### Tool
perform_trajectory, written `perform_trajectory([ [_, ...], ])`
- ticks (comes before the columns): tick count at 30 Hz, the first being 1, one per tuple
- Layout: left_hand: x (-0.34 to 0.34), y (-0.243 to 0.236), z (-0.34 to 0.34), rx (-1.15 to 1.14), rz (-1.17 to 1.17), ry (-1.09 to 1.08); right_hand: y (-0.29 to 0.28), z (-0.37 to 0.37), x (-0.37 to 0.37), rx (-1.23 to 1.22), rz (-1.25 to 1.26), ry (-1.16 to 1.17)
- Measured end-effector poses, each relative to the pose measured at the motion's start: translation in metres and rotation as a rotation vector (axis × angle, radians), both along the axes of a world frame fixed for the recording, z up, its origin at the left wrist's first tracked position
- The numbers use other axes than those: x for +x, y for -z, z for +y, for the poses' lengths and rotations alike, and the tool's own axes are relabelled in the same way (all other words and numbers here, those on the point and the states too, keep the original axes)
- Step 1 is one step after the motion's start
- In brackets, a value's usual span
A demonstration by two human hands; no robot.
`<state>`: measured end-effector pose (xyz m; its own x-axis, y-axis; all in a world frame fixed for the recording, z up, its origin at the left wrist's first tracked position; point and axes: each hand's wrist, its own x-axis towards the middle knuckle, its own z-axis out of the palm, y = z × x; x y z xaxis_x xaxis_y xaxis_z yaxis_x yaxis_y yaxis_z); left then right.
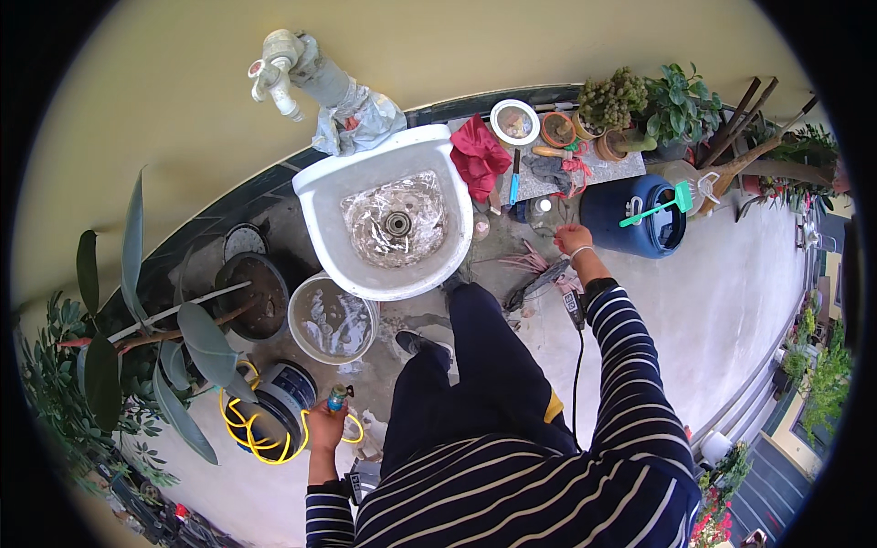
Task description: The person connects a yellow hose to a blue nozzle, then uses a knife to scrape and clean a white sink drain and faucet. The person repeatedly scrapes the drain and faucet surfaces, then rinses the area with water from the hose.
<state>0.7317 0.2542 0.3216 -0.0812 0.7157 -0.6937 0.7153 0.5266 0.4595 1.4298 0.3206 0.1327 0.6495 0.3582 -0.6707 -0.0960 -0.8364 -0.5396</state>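
Note:
My left hand (pixel 326 426) is closed round a small hose nozzle (pixel 339 396) with a teal body and a brass-coloured end. A yellow hose (pixel 300 442) loops beside that hand and over a dark blue bucket (pixel 294 388). On the right, my right hand (pixel 575 240) is in front of a blue barrel (pixel 612 217), fingertips drawn together; whatever they may hold is too small to make out. Close by stands a clear jar (pixel 543 208). A white sink (pixel 322 210) with a stained basin and a drain lies ahead of me.
A white tap (pixel 271 80) on a wrapped pipe sticks out from the wall. Left of my feet is a pale bucket (pixel 373 315) of cloudy water, next to a dark pot (pixel 248 315). Potted plants (pixel 614 100) line the back right; a green scraper (pixel 660 206) rests on the barrel.

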Motion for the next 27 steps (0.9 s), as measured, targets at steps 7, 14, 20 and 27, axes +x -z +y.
perform_trajectory([
  [7, 0.030, -0.018, 0.011, -0.120, 0.122, -0.104, 0.138, 0.105, -0.003, -0.101, -0.304, -0.388],
  [14, 0.099, -0.011, 0.074, -0.110, 0.230, -0.121, 0.154, 0.180, 0.018, -0.356, -0.395, -0.487],
  [20, 0.146, -0.016, 0.090, -0.087, 0.309, 0.025, 0.164, 0.176, 0.028, -0.313, -0.407, -0.608],
  [27, 0.139, -0.001, 0.096, -0.048, 0.312, 0.029, 0.106, 0.100, 0.022, -0.196, -0.474, -0.594],
])
